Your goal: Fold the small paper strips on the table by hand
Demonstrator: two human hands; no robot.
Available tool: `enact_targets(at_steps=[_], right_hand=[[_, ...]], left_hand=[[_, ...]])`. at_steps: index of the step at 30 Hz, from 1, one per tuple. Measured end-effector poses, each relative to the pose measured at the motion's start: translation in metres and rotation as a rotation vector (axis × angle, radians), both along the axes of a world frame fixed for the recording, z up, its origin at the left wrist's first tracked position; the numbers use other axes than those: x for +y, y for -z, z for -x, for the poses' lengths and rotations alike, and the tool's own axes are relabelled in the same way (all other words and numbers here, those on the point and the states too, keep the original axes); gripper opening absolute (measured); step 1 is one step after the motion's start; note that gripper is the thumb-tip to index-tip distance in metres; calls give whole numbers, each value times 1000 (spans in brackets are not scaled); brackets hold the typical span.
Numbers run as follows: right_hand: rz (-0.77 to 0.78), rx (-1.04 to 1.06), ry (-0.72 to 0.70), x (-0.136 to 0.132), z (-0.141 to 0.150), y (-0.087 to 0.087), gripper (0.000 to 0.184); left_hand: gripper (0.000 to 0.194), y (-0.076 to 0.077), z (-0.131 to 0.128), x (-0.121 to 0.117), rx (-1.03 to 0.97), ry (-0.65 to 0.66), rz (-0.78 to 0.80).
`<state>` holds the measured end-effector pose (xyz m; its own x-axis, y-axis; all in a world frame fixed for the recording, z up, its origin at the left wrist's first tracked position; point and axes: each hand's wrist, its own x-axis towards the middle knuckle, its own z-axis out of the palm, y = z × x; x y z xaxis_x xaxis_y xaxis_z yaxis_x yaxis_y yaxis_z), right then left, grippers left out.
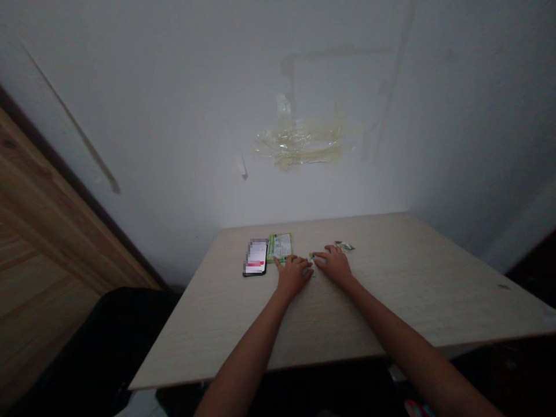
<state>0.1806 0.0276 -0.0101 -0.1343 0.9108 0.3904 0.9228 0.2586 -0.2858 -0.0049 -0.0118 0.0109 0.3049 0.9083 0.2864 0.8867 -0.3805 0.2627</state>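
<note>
My left hand (294,274) rests on the table, its thumb spread away from the other fingers. Its thumb lies by the lower edge of a flat green-and-white printed packet (281,245). Close on the right, my right hand (335,265) has its thumb and forefinger drawn together at a small yellow-and-blue piece (311,255). That piece is too small to name and sits between the two hands. A tiny bluish bit lies near my left fingertips. Just beyond my right hand is a small crumpled green-and-white scrap (345,246).
A phone (256,258) with a lit screen lies left of the packet. The pale wooden table (417,278) meets a wall (195,116) patched with clear tape (304,142). Wooden panelling (39,220) and a dark object (121,324) stand at the left.
</note>
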Motion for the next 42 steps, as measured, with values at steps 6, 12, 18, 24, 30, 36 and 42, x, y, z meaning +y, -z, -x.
enact_targets(at_steps=[6, 12, 18, 24, 30, 36, 42], right_hand=[[29, 9, -23, 0, -2, -1, 37], [61, -13, -45, -2, -4, -3, 41], [96, -36, -61, -4, -5, -4, 45], [165, -64, -85, -8, -7, -10, 54], [231, -86, -108, -12, -7, -15, 62], [240, -71, -145, -14, -10, -12, 71], [237, -55, -173, -17, -12, -9, 78]], left_hand=[[26, -1, 0, -1, 5, 17, -22], [23, -1, -1, 0, -12, 18, -21], [23, 0, 1, 2, -4, 11, -21], [24, -2, 1, 1, 17, 17, -22], [25, -2, 1, 1, 36, 16, -15], [25, 0, 1, 1, 22, 14, -20], [25, 0, 1, 2, 18, 10, -21]])
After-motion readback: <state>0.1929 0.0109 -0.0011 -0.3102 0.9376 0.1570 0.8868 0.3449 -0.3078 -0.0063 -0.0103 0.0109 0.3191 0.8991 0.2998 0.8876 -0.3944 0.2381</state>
